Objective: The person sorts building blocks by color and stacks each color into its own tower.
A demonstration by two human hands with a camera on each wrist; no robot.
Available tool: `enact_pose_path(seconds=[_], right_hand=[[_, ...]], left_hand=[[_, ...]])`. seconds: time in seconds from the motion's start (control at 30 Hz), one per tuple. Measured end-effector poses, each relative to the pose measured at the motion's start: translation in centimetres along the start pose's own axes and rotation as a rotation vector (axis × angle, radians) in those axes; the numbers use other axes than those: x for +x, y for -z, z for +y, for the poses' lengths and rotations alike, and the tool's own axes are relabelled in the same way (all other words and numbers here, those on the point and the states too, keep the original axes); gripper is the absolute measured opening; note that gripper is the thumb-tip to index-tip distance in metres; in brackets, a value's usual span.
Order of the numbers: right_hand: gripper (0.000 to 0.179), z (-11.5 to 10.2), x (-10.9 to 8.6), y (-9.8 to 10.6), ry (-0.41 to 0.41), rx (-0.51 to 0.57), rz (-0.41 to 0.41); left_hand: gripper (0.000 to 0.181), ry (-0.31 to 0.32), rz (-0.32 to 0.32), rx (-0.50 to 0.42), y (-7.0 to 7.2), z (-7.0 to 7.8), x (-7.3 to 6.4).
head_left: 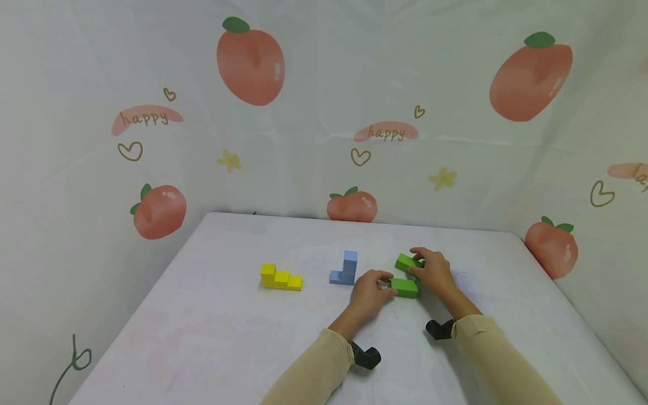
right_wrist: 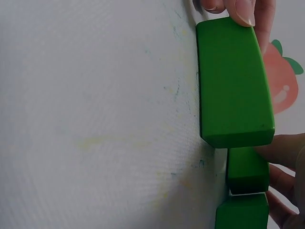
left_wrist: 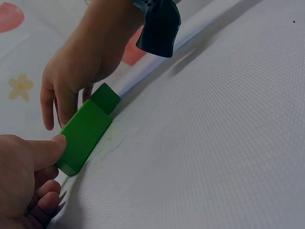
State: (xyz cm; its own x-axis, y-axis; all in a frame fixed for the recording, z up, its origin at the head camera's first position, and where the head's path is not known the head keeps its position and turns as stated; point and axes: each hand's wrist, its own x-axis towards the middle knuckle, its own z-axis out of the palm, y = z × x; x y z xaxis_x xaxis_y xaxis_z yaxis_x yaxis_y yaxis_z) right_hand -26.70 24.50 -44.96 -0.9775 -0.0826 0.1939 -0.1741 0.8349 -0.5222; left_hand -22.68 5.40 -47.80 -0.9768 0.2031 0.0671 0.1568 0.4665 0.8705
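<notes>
A long green block [head_left: 403, 288] lies on the white table with its left end between the thumb and fingers of my left hand [head_left: 368, 292]. In the left wrist view that thumb [left_wrist: 51, 151] presses on the end of the block. Just behind it, my right hand [head_left: 436, 274] pinches another green block [head_left: 406, 262] at its right part, fingers over the far side. The right wrist view shows two green pieces beyond the front block: one piece [right_wrist: 248, 171] touched by the right thumb, and a second piece [right_wrist: 242, 211] across a thin gap.
Left of my left hand stands a blue L-shaped block piece [head_left: 349, 269]. Farther left is a yellow stepped block piece [head_left: 280, 279]. A white curtain [head_left: 304, 140] printed with fruit hangs behind the table [head_left: 212, 337]. A black wrist mount [head_left: 367, 356] sticks out from the left sleeve.
</notes>
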Motion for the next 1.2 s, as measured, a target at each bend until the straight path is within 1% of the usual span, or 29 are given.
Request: enact_pose_path(seconds=[0.2,0.43,0.67,0.97,1.2], right_hand=[[0.049,-0.4,-0.1,0.2,0.011,0.052,0.024],[0.047,-0.8,-0.4,0.7,0.034,0.08,0.065],[0.046,-1.0,-1.6,1.2,0.085,0.127,0.101],[0.046,-1.3,-3.6,1.7,0.09,0.161,0.09],[0.046,-1.2,-4.6,1.8,0.087,0.184,0.073]], left_hand=[[0.032,-0.023,0.009,0.009,0.0,0.1,0.0],[0.032,-0.026,0.011,0.004,-0.1,0.1,0.0],[0.032,-0.017,0.003,0.007,-0.2,-0.1,0.1],[0.033,-0.026,0.004,0.01,-0.1,-0.1,0.0],[0.032,-0.024,0.006,0.017,0.0,-0.1,0.0]])
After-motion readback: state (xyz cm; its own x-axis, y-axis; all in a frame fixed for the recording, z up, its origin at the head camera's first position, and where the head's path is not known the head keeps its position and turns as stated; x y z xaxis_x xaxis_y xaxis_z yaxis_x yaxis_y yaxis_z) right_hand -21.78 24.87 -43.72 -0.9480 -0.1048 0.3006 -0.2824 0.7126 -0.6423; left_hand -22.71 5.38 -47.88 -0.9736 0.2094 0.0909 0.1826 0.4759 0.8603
